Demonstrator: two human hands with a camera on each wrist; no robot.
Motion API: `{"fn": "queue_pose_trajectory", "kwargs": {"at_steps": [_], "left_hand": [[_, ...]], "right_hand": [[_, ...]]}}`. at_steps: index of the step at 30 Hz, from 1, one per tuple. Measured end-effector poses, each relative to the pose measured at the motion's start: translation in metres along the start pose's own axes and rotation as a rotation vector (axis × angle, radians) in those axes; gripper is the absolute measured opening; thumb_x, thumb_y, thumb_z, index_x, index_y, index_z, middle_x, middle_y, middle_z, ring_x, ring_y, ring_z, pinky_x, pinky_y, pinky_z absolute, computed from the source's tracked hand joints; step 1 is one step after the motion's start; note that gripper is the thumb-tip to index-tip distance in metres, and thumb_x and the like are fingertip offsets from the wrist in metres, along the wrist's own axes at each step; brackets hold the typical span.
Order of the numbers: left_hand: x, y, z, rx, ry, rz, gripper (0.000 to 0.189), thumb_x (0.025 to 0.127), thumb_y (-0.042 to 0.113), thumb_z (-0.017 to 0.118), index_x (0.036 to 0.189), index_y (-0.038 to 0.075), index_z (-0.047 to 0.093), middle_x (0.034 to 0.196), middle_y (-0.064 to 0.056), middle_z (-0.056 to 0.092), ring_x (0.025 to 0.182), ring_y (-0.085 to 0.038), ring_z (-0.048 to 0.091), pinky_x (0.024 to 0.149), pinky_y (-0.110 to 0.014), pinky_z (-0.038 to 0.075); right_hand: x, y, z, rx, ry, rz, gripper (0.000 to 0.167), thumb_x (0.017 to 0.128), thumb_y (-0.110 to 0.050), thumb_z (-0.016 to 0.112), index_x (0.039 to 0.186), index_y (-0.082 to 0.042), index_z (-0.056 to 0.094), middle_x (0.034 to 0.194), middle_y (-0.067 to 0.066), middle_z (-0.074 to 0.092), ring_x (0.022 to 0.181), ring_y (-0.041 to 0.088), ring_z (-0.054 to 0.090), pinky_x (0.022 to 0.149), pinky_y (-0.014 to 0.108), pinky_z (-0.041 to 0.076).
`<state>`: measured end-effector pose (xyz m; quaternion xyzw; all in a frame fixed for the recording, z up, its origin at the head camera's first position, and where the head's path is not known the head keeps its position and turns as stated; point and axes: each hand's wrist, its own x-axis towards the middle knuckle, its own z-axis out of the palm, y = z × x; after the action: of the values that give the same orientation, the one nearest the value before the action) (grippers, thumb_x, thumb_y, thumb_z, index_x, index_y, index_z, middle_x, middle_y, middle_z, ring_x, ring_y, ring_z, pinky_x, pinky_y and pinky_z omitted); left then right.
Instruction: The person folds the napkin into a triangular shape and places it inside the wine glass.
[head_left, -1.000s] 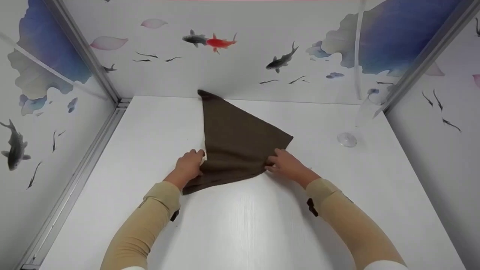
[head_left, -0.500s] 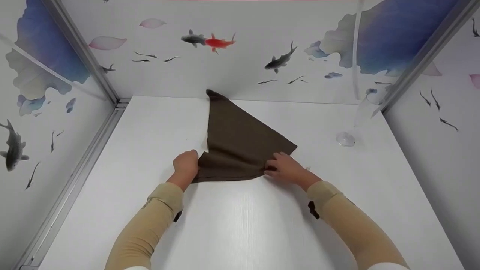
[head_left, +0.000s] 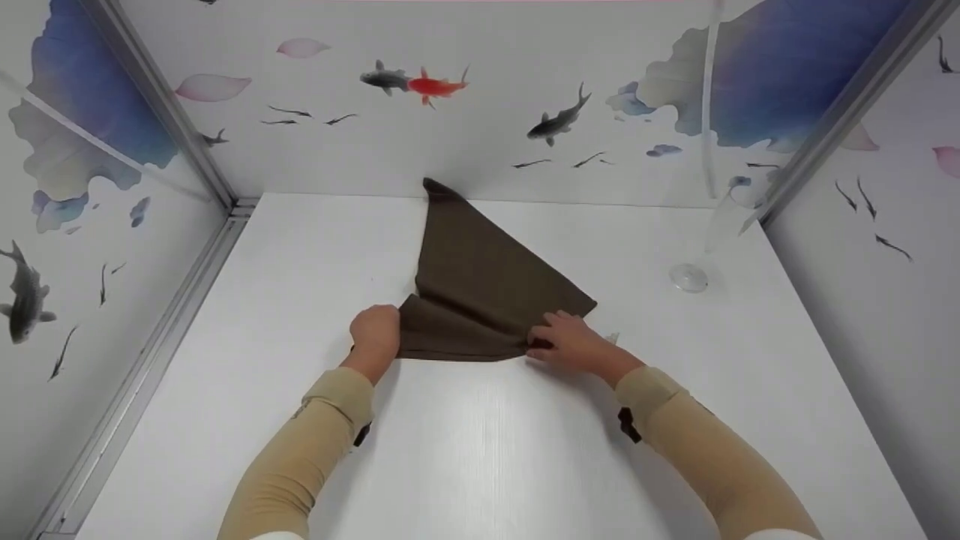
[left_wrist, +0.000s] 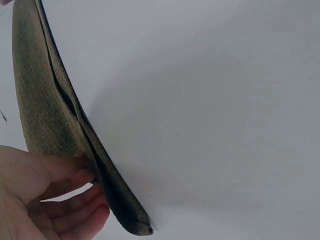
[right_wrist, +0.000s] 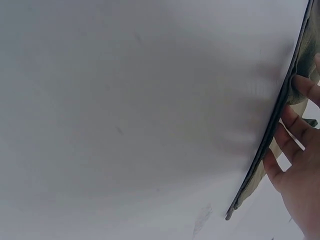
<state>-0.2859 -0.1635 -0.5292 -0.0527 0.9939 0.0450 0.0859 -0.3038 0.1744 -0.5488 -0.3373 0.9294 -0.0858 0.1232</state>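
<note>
While both hands are on the brown cloth (head_left: 495,262), it lies on the white table (head_left: 487,450), partly between them and partly past them. The left hand (head_left: 375,334) holds the left end of the cloth, and in the left wrist view its thumb and fingers pinch it there. The tip of this end pokes out past the fingers. The right hand (head_left: 568,341) holds the near edge on the other side, with its fingers bent and a little apart. In the right wrist view the fingertips touch the thin, dark edge.

Between the two hands, the near part of the cloth is bunched into a soft fold. A long crease starts just past the left hand and runs down to the right hand. One pointed corner reaches far ahead of both hands, up to the back wall (head_left: 480,135); I cannot tell if it touches. Another corner sticks out just past the right hand.

A clear glass (head_left: 688,278) with a round foot is farther out than the right hand and off to its right, well apart from it. Behind each hand is a tan sleeve (head_left: 289,465). On the wall ahead of the hands are painted fish (head_left: 436,86), one of them red.
</note>
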Motion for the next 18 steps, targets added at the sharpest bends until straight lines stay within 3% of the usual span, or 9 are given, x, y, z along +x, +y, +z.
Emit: {"fn": "queue_pose_trajectory", "kwargs": {"at_steps": [3,11,14,18], "left_hand": [[-0.002,0.003,-0.001,0.025,-0.005,0.016,0.014,0.096,0.001,0.056,0.096,-0.002,0.070,0.093,-0.017,0.069,0.090,-0.032,0.066,0.074,-0.043,0.056],[-0.006,0.010,-0.003,-0.057,-0.025,0.017,0.033,0.096,0.022,0.054,0.089,-0.005,0.070,0.095,-0.021,0.063,0.086,-0.031,0.064,0.071,-0.043,0.055],[-0.007,0.011,-0.001,-0.010,-0.025,0.034,0.042,0.097,0.031,0.055,0.091,-0.007,0.070,0.098,-0.023,0.060,0.085,-0.032,0.064,0.072,-0.044,0.055],[-0.006,0.011,0.005,0.073,-0.008,0.054,0.056,0.097,0.044,0.055,0.099,-0.010,0.069,0.103,-0.025,0.060,0.089,-0.036,0.066,0.082,-0.051,0.052]], "right_hand": [[-0.001,-0.001,0.000,0.006,-0.010,-0.004,0.031,0.096,-0.045,0.058,0.110,-0.018,0.064,0.095,0.002,0.047,0.090,0.022,0.043,0.079,0.043,0.039],[-0.004,-0.006,0.002,0.030,-0.002,-0.007,0.027,0.095,-0.042,0.061,0.112,-0.021,0.065,0.096,-0.001,0.049,0.091,0.020,0.045,0.078,0.043,0.039],[-0.005,-0.009,0.002,0.036,-0.006,-0.008,0.026,0.095,-0.042,0.061,0.112,-0.022,0.065,0.096,-0.003,0.049,0.092,0.019,0.045,0.079,0.042,0.039],[-0.006,-0.014,0.002,0.035,-0.011,-0.014,0.025,0.095,-0.041,0.062,0.110,-0.021,0.065,0.096,-0.003,0.049,0.090,0.019,0.045,0.079,0.042,0.039]]}}
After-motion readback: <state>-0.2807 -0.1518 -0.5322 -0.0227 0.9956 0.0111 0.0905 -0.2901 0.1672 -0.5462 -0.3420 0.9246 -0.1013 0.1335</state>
